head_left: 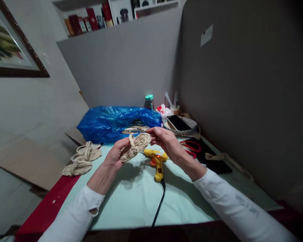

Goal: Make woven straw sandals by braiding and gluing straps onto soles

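Note:
My left hand [117,153] grips a small woven straw sandal [136,146] from below and holds it up over the table. My right hand [165,139] pinches the far end of the same sandal with its fingertips. A yellow glue gun [157,161] lies on the pale green mat [138,198] just under my hands, its red light on and its black cord [158,206] running toward me.
Several finished straw sandals [82,159] lie at the table's left edge. A blue plastic bag [116,121] with straw strips sits behind. Red-handled scissors [192,148], a phone [178,122] on a round tray and a cup of tools stand at the right by grey partition walls.

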### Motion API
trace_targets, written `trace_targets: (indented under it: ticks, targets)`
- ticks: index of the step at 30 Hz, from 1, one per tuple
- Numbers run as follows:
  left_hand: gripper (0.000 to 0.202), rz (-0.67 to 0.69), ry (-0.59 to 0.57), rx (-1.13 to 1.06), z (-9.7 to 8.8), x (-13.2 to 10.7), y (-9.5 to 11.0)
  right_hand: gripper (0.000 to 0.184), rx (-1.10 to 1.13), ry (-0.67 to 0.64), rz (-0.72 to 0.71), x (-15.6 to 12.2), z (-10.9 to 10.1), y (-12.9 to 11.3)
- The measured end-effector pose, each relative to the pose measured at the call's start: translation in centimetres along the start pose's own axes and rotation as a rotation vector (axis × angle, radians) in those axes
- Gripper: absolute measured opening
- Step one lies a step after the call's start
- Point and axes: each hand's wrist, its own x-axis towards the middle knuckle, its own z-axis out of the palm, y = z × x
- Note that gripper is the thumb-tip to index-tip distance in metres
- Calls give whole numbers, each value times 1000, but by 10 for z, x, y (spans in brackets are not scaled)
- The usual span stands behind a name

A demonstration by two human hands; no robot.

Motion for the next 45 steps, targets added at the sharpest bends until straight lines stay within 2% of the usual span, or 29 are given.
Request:
trace_targets:
  ticks: [3, 6, 9, 14, 18, 20, 24, 27, 28, 29, 33, 36, 40, 45]
  targets:
    - [37, 76, 56, 3, 7, 5, 12, 46, 71, -28, 8, 0, 1, -2]
    - [37, 218, 149, 14, 16, 8, 19, 44, 108, -164, 18, -7, 8, -8]
    - [37, 349, 222, 32, 25, 7, 16, 44, 108, -277, 30, -16, 18, -12]
    - [37, 485, 290, 49, 36, 5, 2, 32, 62, -216, 33, -20, 25, -2]
    - [36, 600, 341, 71, 36, 8, 0, 39, -36, -206, -8, -19, 20, -3]
    - [36, 662, 368, 80, 32, 11, 5, 36, -118, -315, -23, -25, 22, -9]
    - [32, 772, 410, 54, 22, 14, 22, 23, -279, -765, -23, -52, 38, -18]
    - [22, 843, 437, -22, 14, 11, 31, 24, -388, -1040, -16, -69, 51, -15]
    - [20, 858, 440, -53, 12, 9, 32, 23, -441, -1027, -33, -70, 54, -15]
    - [19, 869, 441, -85, 11, 7, 33, 23, -488, -954, -52, -68, 55, -15]
    - [15, 868, 406, -189, 12, -9, 30, 35, -562, -363, -115, -43, 51, -31]
    - [13, 837, 365, -246, 19, -20, 26, 42, -581, -122, -168, -23, 50, -48]
    - [13, 806, 351, -301, 29, -30, 20, 24, -567, -12, -332, -12, 60, -52]
    - [13, 788, 368, -335, 33, -32, 11, 11, -448, 79, -356, -9, 72, -36]
